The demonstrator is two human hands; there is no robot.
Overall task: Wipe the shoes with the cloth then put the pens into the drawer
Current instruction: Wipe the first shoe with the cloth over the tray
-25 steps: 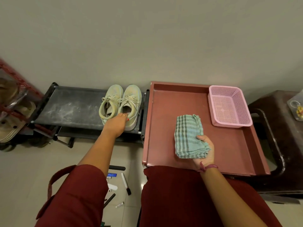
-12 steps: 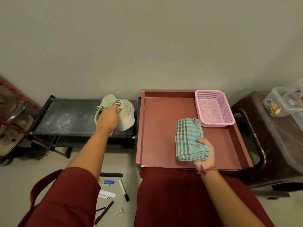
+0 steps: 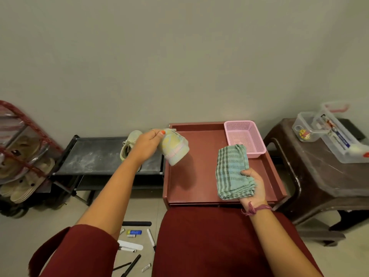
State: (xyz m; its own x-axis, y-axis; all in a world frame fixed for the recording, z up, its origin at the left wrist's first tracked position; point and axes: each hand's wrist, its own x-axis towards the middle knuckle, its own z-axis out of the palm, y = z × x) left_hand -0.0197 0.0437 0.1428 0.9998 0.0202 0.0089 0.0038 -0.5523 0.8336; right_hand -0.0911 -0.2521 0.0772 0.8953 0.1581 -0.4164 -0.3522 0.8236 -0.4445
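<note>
Lifted since last frame: left hand (image 3: 146,145) has one shoe (image 3: 174,147) off the rack (image 3: 95,156), carrying it over the red tray (image 3: 191,182)

Head view: I read fingers clamped on its heel, sole facing me; right hand (image 3: 254,183) grips folded cloth (image 3: 232,172), just right of shoe; second shoe (image 3: 129,143) on rack; pens (image 3: 135,246) on floor.

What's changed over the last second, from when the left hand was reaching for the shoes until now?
The left hand took hold of one shoe, lifted it off the black rack and carried it right, over the edge of the red tray. The other shoe stays on the rack. The right hand still grips the checked cloth on the tray; the pink basket and the pens on the floor are unmoved.
</note>
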